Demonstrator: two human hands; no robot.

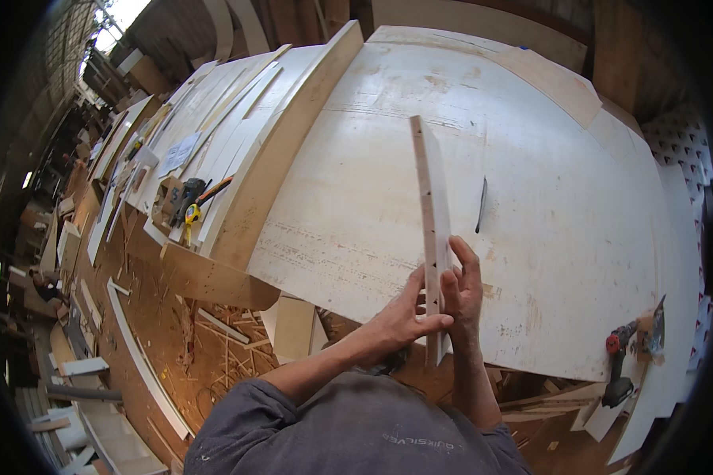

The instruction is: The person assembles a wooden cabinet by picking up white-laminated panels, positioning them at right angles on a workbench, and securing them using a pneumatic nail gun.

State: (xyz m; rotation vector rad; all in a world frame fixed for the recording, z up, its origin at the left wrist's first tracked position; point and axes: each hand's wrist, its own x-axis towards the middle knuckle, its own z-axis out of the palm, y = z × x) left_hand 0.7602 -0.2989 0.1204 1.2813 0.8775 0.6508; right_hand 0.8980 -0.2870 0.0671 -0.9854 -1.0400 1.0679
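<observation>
A narrow board stands on edge in front of me, its lower end near my body and its far end over the white worktable. Its bare wood edge faces me and carries several dark spots; the broad side is white. My left hand is closed on the board's near part, the thumb laid across the edge. On the opposite side my right hand grips it too, fingertips pointing up along the white face and thumb by the edge. A thin dark pencil-like object lies on the table right of the board.
A long upright plank crosses the worktable on the left. Beyond it lie a yellow tape measure, an orange-handled tool and wood strips. A cordless drill rests at the right edge. Offcuts litter the floor.
</observation>
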